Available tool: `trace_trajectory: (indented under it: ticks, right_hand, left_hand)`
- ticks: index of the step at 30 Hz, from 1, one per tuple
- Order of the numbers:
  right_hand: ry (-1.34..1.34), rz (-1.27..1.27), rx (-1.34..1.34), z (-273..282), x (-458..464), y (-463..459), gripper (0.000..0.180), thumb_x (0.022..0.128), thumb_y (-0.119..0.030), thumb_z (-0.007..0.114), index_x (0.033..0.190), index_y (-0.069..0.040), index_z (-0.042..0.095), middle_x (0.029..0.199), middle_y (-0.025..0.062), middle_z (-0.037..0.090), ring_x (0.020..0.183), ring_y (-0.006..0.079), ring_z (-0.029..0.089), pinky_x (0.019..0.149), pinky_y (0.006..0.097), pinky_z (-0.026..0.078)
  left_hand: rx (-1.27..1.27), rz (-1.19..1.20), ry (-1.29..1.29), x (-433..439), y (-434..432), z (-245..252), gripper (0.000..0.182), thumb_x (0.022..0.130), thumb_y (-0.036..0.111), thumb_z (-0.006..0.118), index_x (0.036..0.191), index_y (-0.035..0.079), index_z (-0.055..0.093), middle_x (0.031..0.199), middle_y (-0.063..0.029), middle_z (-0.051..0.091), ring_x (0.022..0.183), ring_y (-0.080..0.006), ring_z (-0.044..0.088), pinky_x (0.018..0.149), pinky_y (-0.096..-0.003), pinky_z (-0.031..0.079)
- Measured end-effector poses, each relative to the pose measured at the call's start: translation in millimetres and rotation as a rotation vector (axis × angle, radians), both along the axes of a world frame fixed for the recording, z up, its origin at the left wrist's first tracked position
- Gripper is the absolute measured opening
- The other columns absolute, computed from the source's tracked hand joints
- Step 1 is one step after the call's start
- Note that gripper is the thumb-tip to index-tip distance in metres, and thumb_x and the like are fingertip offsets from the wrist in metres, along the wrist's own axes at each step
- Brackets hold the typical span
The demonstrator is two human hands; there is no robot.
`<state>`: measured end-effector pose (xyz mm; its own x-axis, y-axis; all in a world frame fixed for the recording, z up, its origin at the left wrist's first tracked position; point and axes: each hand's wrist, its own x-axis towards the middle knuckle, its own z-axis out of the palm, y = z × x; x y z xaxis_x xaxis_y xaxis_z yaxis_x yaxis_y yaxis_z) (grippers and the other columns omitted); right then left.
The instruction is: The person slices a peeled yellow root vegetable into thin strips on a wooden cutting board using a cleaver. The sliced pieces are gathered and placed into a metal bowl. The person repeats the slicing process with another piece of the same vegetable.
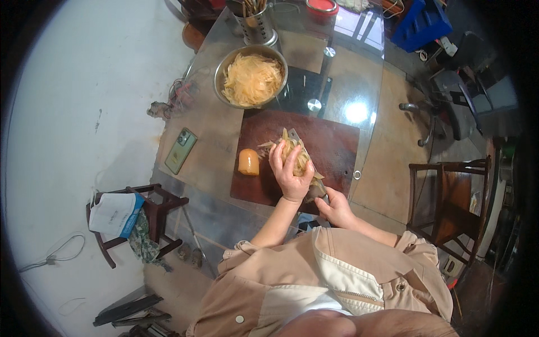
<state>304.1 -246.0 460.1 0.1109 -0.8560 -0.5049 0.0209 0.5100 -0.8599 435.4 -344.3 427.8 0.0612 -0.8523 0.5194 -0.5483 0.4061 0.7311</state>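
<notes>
My left hand (pixel 292 172) lies over a bunch of pale yellow vegetable shreds (pixel 300 162), its fingers spread and curved around them against the cleaver blade. In my right hand (pixel 340 210) is the handle of the cleaver (pixel 293 134), whose blade runs up and left beneath the shreds. Both hands are over a dark reddish-brown cutting board (pixel 337 139). A cut, rounded piece of orange root vegetable (pixel 249 162) rests on the board left of my left hand. Beyond the board, a metal bowl (pixel 285 80) holds a heap of similar shreds (pixel 252 79).
The board lies on a glass table (pixel 358 76). A green phone (pixel 181 151) lies to the left. Behind the bowl stands a perforated metal utensil holder (pixel 257 29), with a red container (pixel 322 10) farther right. A wooden stool (pixel 162 206) and a wooden chair (pixel 459 202) flank the table.
</notes>
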Motion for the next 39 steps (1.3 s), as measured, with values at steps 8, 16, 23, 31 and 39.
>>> trace_trajectory:
  ticks: [8,16,23,31,39]
  right_hand:
    - [0.326,0.217,-0.43,55,12,-134,0.02,0.089,-0.018,0.063,0.097,0.0,0.06,0.071,0.0086,0.064,0.06,0.0142,0.061,0.055,0.0318,0.05]
    - [-0.37,-0.11,0.038,72,6,-189,0.013,0.092,-0.008,0.054,0.101,0.0,0.05,0.072,0.0035,0.05,0.057,0.0118,0.051,0.051,0.0291,0.044]
    - [-0.366,-0.108,0.114,16,-51,-100,0.007,0.095,-0.005,0.055,0.1,-0.002,0.05,0.07,0.0008,0.047,0.052,0.0085,0.043,0.047,0.0267,0.039]
    - [-0.339,-0.049,0.186,-45,-77,-14,0.008,0.098,-0.009,0.057,0.102,-0.004,0.053,0.064,-0.0002,0.048,0.048,0.0094,0.045,0.046,0.0263,0.04]
    - [-0.155,-0.028,0.105,-58,-77,-2,0.009,0.098,-0.011,0.059,0.101,-0.005,0.053,0.065,-0.0014,0.048,0.049,0.0091,0.046,0.046,0.0265,0.04]
  left_hand:
    - [-0.109,0.092,-0.006,30,-118,48,0.037,0.075,0.022,0.075,0.109,0.007,0.07,0.13,-0.0186,0.052,0.121,-0.0407,0.047,0.105,-0.05,0.038]
    - [0.399,0.164,0.089,83,-282,5,0.032,0.086,0.03,0.071,0.108,0.006,0.072,0.123,-0.0155,0.064,0.118,-0.0285,0.058,0.101,-0.038,0.044]
    - [-0.026,0.107,0.254,80,-199,10,0.019,0.096,0.014,0.058,0.098,0.0,0.07,0.102,-0.012,0.07,0.094,-0.0246,0.065,0.086,-0.0341,0.05]
    - [0.402,-0.102,-0.429,37,-43,-18,0.027,0.086,0.015,0.069,0.107,0.001,0.06,0.115,-0.0188,0.051,0.107,-0.0359,0.05,0.096,-0.0426,0.043]
    - [0.2,0.027,-0.207,38,42,-26,0.022,0.089,0.002,0.057,0.111,-0.001,0.058,0.116,-0.0173,0.054,0.11,-0.0351,0.051,0.099,-0.0451,0.041]
